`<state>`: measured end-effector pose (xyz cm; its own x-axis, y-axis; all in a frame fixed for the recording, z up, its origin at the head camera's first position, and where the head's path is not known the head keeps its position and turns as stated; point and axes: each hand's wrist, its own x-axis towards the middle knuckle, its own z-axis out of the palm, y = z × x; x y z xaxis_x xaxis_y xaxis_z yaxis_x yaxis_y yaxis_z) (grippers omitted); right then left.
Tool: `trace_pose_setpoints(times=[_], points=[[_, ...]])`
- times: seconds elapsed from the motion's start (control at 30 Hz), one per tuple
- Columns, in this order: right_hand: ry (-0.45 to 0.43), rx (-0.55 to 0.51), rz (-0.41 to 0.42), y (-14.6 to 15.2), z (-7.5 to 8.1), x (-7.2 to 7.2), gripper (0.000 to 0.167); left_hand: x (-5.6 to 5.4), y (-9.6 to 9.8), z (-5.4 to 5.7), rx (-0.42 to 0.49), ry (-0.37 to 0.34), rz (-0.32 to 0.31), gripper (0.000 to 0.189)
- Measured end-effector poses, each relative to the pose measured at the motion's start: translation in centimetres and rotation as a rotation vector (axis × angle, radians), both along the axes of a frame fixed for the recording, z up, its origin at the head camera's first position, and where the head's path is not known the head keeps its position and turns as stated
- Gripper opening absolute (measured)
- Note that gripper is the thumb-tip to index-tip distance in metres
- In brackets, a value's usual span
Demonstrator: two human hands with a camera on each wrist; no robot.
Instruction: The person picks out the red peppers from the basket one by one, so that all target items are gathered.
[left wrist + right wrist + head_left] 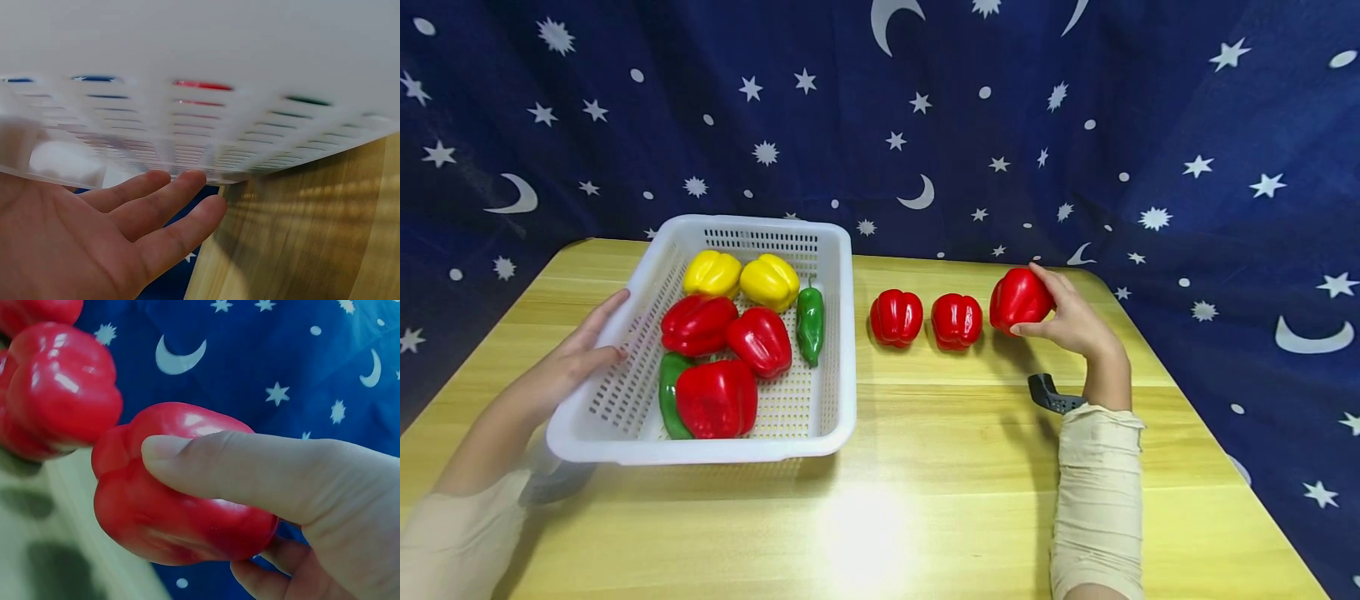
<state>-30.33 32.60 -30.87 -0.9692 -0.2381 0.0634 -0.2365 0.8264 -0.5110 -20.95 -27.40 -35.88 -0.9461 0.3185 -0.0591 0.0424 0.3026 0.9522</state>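
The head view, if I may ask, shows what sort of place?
Probably a staged tabletop setup, perhaps for recording: a star-patterned blue cloth hangs behind a wooden table, and glossy peppers lie in a white basket on it.

The red pepper (1021, 300) right of centre looks to me like smooth, glossy plastic, as do the yellow peppers (712, 273) left of centre. The white basket (700, 452) at left seems smooth plastic with a softer sheen. The table (940, 450) shows wood grain, shiny at lower middle. Matt cloth makes up the blue curtain (850, 100) along the top and the wrinkled sleeve (1099, 492) at lower right.
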Motion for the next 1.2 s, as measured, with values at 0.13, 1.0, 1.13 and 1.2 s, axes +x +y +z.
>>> trace_pose_setpoints(times=[0.13, 1.0, 1.13, 1.2], points=[[-0.051, 0.016, -0.015, 0.3, -0.6, -0.4, 0.095, 0.0, 0.0, -0.1, 0.014, 0.001, -0.005, 0.074], [-0.271, 0.066, 0.042, 0.8, -2.7, -1.2, 0.093, -0.1, 0.1, 0.1, 0.007, 0.001, -0.005, 0.074], [-0.285, 0.049, 0.063, 0.6, -2.7, -1.3, 0.095, -0.1, 0.1, 0.1, 0.01, -0.004, -0.002, 0.075], [-0.289, 0.048, 0.072, 0.5, -2.7, -1.4, 0.095, -0.1, 0.1, 0.1, 0.01, -0.007, 0.005, 0.075]])
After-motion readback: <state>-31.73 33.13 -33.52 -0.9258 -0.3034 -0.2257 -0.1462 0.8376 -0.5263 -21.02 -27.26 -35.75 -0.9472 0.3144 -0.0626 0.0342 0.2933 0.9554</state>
